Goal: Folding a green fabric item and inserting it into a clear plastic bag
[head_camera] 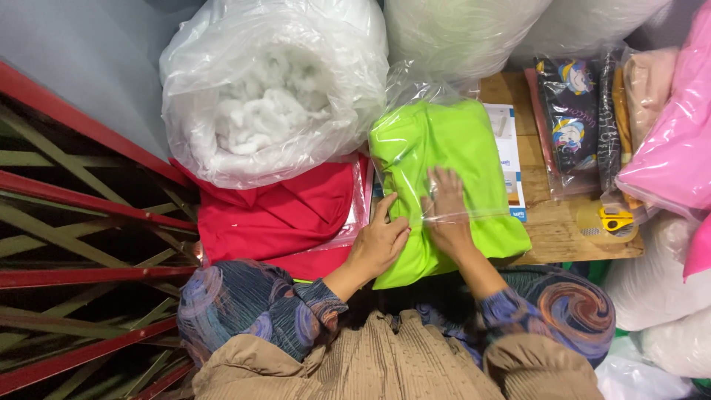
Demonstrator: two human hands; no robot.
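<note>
Nearest of all sat the person's lap in pleated tan cloth [370,355], with swirl-patterned sleeves [259,311] coming up on both sides. From there both arms ran forward to the lime-green garment [452,141], folded and half inside a clear plastic bag [415,89] on the wooden table [563,230]. The left hand [379,241] lay against the garment's near left edge, fingers curled around the fold and gripping it. The right hand [446,207] was slipped in under the clear film, palm down, fingers spread flat on the green cloth, open and pressing rather than grasping. The green packet sat at the table's near left corner, its near end hanging past the edge toward the lap.

Just left of it lay a red folded cloth [281,215] in its own clear wrap, touching the green one. At the right, near the table edge, a tape dispenser [611,220] with a yellow part rested. Farther back lay a printed paper sheet [507,148], then a dark patterned packet [570,118] and a pink bag [674,141]. Farthest, left of centre, a big clear bag of white stuffing [274,96] rested on the red cloth, with red metal bars [74,200] off to the left.
</note>
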